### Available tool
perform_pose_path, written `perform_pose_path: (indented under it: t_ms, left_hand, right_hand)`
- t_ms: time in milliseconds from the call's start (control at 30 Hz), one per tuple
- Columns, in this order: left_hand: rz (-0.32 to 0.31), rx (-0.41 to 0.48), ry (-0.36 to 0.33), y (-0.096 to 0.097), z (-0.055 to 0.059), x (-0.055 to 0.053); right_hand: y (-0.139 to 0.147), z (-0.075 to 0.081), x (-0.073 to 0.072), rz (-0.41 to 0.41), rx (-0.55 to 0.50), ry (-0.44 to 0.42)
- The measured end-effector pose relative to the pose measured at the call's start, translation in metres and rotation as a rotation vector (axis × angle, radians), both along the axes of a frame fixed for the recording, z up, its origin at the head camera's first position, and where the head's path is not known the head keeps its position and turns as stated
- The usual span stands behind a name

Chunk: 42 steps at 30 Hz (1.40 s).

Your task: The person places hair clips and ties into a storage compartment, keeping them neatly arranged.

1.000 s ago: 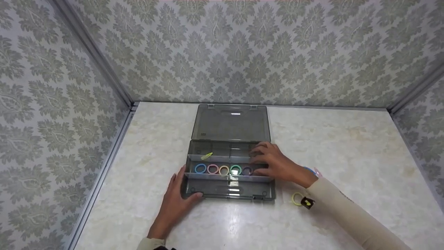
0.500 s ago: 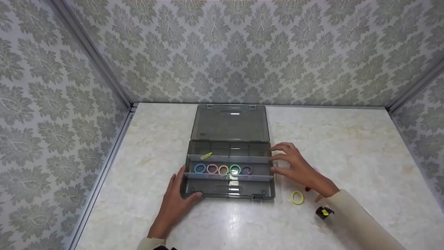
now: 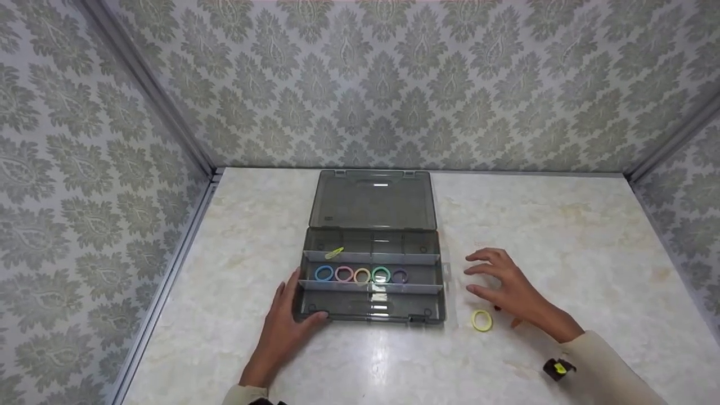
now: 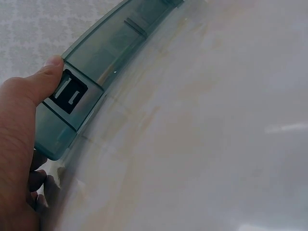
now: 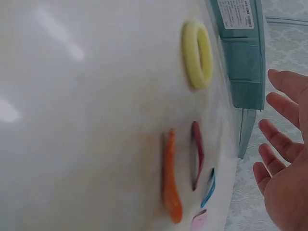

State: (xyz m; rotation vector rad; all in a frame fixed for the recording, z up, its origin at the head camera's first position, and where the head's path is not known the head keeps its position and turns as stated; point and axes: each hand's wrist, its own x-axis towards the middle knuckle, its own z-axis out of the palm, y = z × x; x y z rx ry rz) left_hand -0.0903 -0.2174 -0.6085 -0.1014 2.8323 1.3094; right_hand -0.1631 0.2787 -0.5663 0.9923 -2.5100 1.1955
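My left hand (image 3: 286, 326) holds the front left corner of a grey see-through organizer box (image 3: 340, 302), thumb on the front wall (image 4: 48, 115) in the left wrist view. In the middle row lie several hair ties: blue (image 3: 324, 274), pink (image 3: 344, 274), pale orange (image 3: 362, 275), green (image 3: 381, 275) and purple (image 3: 400, 276). A yellow snap hair clip (image 3: 334, 253) leans on the rear divider. To the right of the box, my right hand (image 3: 509, 287) hovers with fingers apart and nothing in them. A yellow hair tie (image 3: 481, 320) lies below it.
On the table in the right wrist view lie an orange clip (image 5: 171, 183), a dark red clip (image 5: 198, 156), a blue clip (image 5: 209, 188) and a pink piece (image 5: 199, 220). The box's lid (image 3: 372, 202) lies folded back toward the patterned wall (image 3: 382, 101).
My right hand has moved out of the box's right side, rightward and toward me, over the loose items. The left hand stays on the box. The hair ties inside keep their places.
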Motion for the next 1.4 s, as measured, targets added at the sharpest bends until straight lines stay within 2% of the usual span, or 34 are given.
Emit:
perform_pose_path:
  t_ms: [200, 400, 567, 967, 1133, 1400]
  left_hand:
    - [0.01, 0.002, -0.018, 0.001, 0.002, 0.002]
    - [0.016, 0.004, -0.015, 0.001, 0.001, 0.003]
    - [0.018, 0.021, -0.029, 0.002, 0.001, 0.003]
    - [0.0, 0.025, 0.005, 0.0, 0.0, 0.002]
    - [0.008, 0.023, -0.003, 0.001, 0.001, 0.003]
    - [0.026, 0.004, -0.04, 0.002, 0.002, 0.002]
  right_hand:
    - [0.008, -0.006, 0.016, 0.009, 0.03, -0.025]
    - [0.013, -0.009, 0.03, 0.008, 0.025, -0.161]
    - [0.016, -0.01, 0.038, 0.013, 0.065, -0.192]
    - [0.024, -0.015, 0.042, 0.038, 0.132, -0.108]
    - [0.029, -0.017, 0.043, 0.011, 0.183, -0.109]
    - [0.035, -0.022, 0.04, 0.026, 0.185, -0.018]
